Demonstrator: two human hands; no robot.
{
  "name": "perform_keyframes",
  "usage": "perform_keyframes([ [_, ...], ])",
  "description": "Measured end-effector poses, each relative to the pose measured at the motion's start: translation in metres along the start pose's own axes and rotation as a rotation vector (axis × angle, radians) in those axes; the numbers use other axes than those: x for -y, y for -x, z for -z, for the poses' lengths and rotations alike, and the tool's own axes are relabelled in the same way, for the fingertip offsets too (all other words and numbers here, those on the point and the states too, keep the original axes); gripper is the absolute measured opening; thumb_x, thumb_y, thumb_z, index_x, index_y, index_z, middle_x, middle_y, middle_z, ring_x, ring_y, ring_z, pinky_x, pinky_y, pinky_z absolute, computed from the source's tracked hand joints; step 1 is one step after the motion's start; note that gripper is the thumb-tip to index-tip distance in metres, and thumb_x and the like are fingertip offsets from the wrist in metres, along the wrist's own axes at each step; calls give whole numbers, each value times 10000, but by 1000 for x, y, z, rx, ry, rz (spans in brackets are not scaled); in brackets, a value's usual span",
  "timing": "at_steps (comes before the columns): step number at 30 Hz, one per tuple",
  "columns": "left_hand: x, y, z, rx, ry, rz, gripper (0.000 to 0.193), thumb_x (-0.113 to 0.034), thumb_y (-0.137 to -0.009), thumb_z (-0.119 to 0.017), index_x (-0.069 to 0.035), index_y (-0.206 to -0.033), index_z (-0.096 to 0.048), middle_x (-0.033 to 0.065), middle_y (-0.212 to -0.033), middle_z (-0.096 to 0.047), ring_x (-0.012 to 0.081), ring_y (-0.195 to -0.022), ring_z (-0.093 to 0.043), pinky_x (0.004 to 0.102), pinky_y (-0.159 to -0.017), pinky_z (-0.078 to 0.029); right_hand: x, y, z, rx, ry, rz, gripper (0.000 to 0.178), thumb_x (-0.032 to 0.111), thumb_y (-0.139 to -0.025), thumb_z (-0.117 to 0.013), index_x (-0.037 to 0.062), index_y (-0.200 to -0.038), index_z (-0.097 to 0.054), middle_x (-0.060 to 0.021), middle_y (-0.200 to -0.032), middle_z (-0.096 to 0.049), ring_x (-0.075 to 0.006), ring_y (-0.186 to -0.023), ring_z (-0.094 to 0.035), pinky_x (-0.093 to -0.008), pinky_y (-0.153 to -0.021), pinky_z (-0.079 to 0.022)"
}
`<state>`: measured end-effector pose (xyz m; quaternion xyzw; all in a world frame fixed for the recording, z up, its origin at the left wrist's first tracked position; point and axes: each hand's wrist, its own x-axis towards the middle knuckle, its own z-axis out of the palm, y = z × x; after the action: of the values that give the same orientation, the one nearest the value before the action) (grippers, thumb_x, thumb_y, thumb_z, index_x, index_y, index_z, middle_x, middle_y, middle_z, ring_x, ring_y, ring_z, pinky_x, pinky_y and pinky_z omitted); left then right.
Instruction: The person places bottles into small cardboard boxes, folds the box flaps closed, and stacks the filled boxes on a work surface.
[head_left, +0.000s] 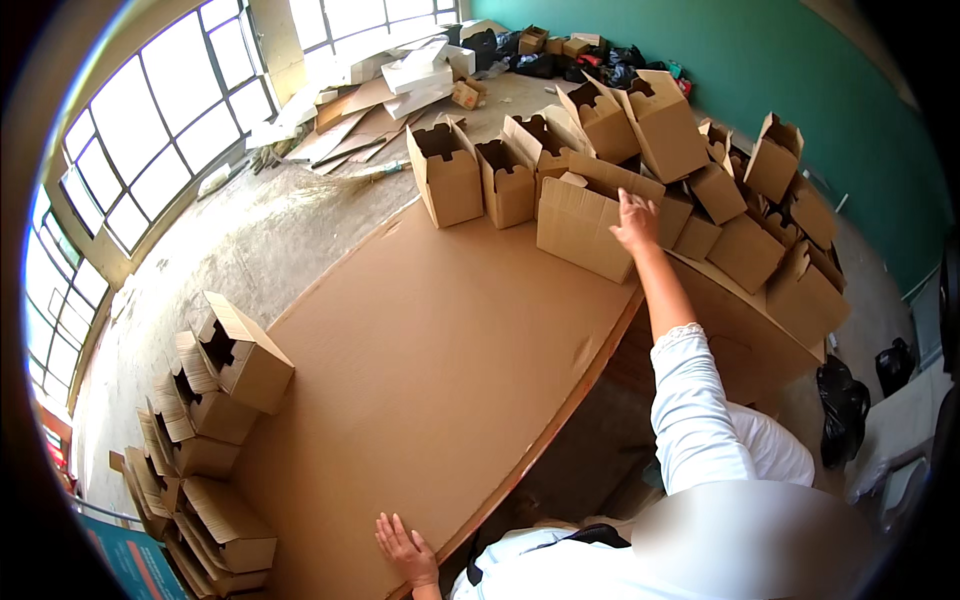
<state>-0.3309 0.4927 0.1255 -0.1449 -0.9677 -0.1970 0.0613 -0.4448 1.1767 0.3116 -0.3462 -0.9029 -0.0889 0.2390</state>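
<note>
My right hand (637,222), arm stretched out, is at the top of an open cardboard box (580,228) on the far right of the cardboard-covered table (430,330). Its fingers lie at the box's upper edge and the thumb is bent against the near side. The box stands on the tabletop with its flaps up, its wide panel facing me. Near the table's front edge, my left hand (405,552) rests flat on the brown surface, fingers stretched and holding nothing.
Open boxes (447,180) line the table's far end, and more boxes (745,250) are heaped to the right. Another row of boxes (225,415) stands at the left. Beyond lie a broom (345,182), flattened cardboard (355,110) and black bags (535,65). Another black bag (842,405) hangs at right.
</note>
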Motion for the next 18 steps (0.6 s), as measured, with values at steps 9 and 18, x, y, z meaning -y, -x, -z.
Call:
perform_keyframes([
  [9, -13, -8, 5, -10, -30, 4, 475, -119, -894, -490, -26, -1360, -481, 185, -1467, -414, 362, -1382, -352, 501, -1161, -237, 66, 28, 18, 402, -113, 505, 283, 310, -774, -719, 48, -881, -699, -141, -1001, -683, -333, -967, -649, -434, -857, -530],
  [18, 2, 15, 52, -138, 299, 53, 367, -27, -841, -572, -5, -1207, -587, 195, -1313, -546, 386, -1218, -503, 484, -1084, -361, 285, 210, 149, 678, -620, 1083, 208, 208, -857, -632, 17, -782, -668, -142, -875, -666, -325, -871, -633, -430, -787, -494],
])
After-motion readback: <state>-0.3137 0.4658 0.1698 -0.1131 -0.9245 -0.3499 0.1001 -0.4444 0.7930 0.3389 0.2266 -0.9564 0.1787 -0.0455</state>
